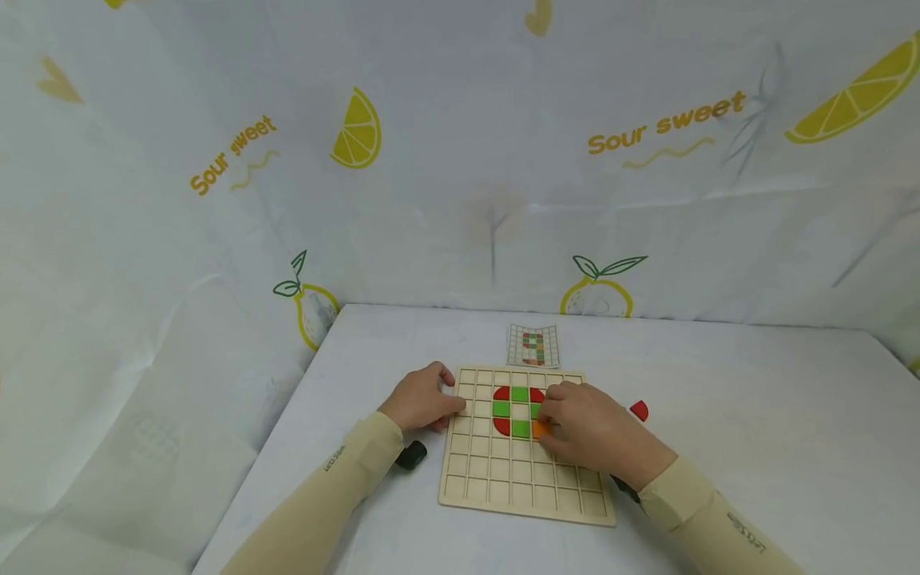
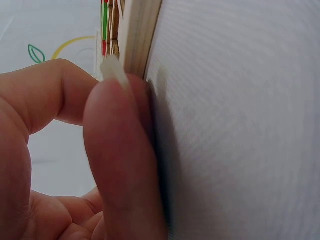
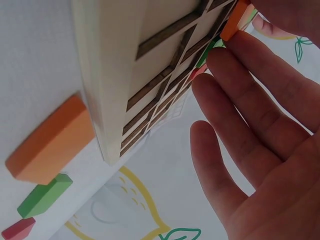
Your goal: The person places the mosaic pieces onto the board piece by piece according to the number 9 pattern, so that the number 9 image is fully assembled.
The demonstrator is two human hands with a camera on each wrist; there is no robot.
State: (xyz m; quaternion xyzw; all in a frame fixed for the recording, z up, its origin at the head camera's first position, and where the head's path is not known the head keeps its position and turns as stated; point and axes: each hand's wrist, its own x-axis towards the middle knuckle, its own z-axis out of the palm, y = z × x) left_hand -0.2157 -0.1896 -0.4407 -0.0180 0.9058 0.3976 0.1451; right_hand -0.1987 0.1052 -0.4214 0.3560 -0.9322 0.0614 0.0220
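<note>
A pale wooden grid board [image 1: 490, 467] lies on the table, with red, green and orange pieces around one bare square. My left hand [image 1: 424, 399] grips the board's left edge; the left wrist view shows the thumb [image 2: 120, 150] against that edge. Over the right part of the pattern, my right hand [image 1: 589, 427] pinches an orange piece [image 1: 541, 430] at its lower right corner. In the right wrist view this orange piece [image 3: 234, 21] is between thumb and index finger, the other fingers extended. My right hand hides part of the board.
Behind the board lies a pattern card [image 1: 533, 346]. A red piece [image 1: 640, 410] is on the table to the right. The right wrist view shows an orange block [image 3: 52, 142], a green block [image 3: 45, 196] and a red block [image 3: 19, 229] beside the board.
</note>
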